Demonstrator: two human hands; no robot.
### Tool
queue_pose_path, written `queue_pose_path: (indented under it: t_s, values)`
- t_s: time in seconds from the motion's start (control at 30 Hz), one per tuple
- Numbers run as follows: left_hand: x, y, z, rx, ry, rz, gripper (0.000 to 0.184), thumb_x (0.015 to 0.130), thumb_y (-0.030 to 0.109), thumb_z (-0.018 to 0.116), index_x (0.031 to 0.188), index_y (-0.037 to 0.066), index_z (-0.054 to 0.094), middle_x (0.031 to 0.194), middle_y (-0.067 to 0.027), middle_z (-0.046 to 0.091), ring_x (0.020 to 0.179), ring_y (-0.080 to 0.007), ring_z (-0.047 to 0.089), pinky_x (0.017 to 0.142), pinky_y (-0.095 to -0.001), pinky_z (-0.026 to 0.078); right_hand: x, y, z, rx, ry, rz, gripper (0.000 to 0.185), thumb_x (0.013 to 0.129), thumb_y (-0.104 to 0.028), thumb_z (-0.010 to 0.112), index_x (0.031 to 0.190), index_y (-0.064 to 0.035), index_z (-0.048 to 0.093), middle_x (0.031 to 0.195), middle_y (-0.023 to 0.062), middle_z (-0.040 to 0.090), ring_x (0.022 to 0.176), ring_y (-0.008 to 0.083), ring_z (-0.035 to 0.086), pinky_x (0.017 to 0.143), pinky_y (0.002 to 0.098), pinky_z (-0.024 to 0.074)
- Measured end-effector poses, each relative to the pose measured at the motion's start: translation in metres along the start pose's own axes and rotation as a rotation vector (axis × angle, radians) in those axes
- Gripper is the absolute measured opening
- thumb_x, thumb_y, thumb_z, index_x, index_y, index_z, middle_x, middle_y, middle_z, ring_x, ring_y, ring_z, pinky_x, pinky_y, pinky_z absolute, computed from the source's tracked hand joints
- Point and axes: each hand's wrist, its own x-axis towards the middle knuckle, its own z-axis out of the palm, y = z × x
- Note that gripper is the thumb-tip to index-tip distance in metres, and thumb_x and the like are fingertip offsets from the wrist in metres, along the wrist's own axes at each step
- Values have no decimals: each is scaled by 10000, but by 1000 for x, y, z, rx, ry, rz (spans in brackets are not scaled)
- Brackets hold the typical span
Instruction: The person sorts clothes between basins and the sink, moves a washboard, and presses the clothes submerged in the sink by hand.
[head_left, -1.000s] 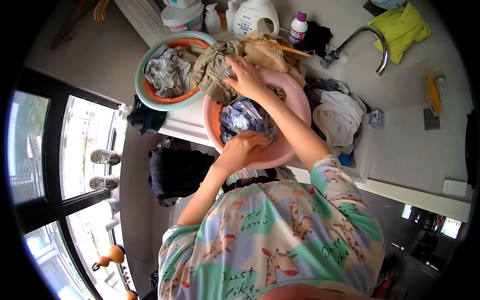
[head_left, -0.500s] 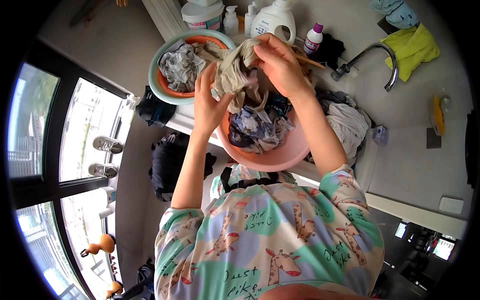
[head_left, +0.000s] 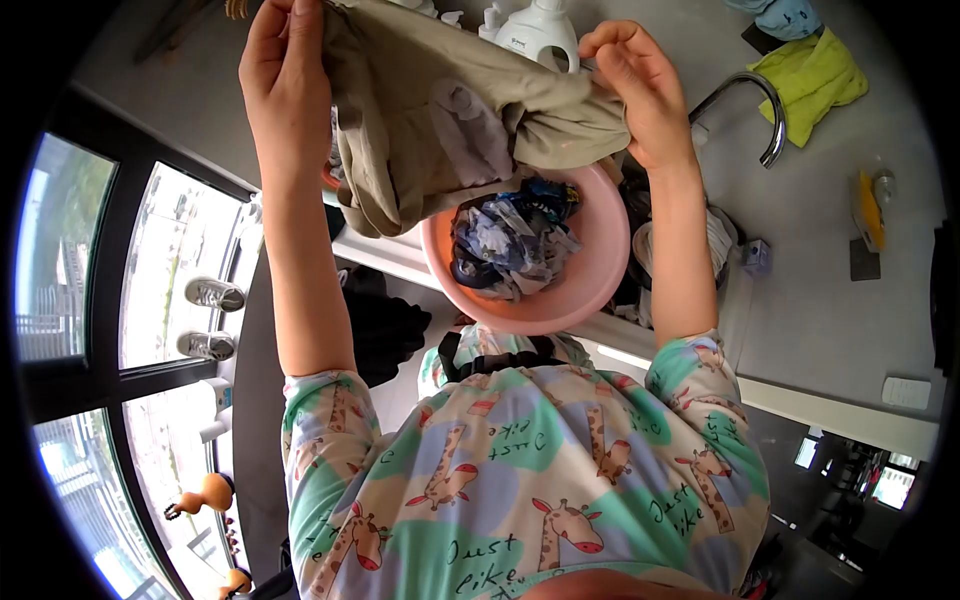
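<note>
A khaki garment (head_left: 400, 110) is stretched out between my two hands above the pink basin, with a pale greyish patch in its middle; its exact kind is hard to make out. My left hand (head_left: 288, 90) pinches its upper left edge between thumb and fingers. At the other end, my right hand (head_left: 645, 95) has its fingers curled around the cloth. Below, the pink basin (head_left: 595, 295) contains a crumpled heap of dark and bluish patterned clothes (head_left: 510, 245).
White detergent bottle (head_left: 540, 35) stands behind the garment. To the right are a curved metal faucet (head_left: 770, 110), a yellow-green cloth (head_left: 815, 85) and a small box (head_left: 757, 257). More laundry (head_left: 718, 245) lies right of the basin. The second basin is mostly hidden.
The khaki garment was bunched between my hands and is now spread wide. My left hand has moved up and left, my right hand outward to the right.
</note>
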Motion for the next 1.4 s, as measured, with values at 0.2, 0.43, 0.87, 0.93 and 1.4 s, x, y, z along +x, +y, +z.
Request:
queue_pose_path:
  t_s: [0.2,0.43,0.87,0.93,1.4]
  values:
    - [-91,21,64,499,-585,155,309,946,206,736,1171,23,629,1022,-88,681,871,-248,645,783,-337,519,-57,36,42,-354,-218,122,457,835,-26,798,1273,-47,667,1083,26,699,953,88,637,835,267,533]
    - [-175,-21,67,272,-416,-359,698,828,110,783,1466,72,503,1327,-213,590,1201,-412,588,985,-449,492,-94,0,41,-13,81,231,263,917,-20,625,1172,27,664,1058,51,697,970,132,634,897,299,519]
    - [-42,-97,-46,539,-5,-85,547,888,-29,569,1425,55,514,1286,-159,628,1120,-243,645,917,-355,553,-92,35,30,-43,224,381,243,1021,-155,660,1232,-34,660,1109,54,677,979,138,673,838,284,565]
    - [-62,-113,-45,956,-73,146,849,802,-60,628,1574,152,346,1480,-236,458,1336,-413,508,1064,-477,482,-107,67,17,-260,93,430,328,990,-198,702,1270,-36,649,1194,85,677,1090,194,663,915,332,556]
    - [-215,-131,38,642,-813,-476,702,815,-32,670,1466,190,530,1390,-218,577,1138,-442,637,953,-445,537,-153,147,-27,-997,-196,609,411,852,-122,765,1250,-166,668,1372,152,575,1259,344,560,1030,435,484]
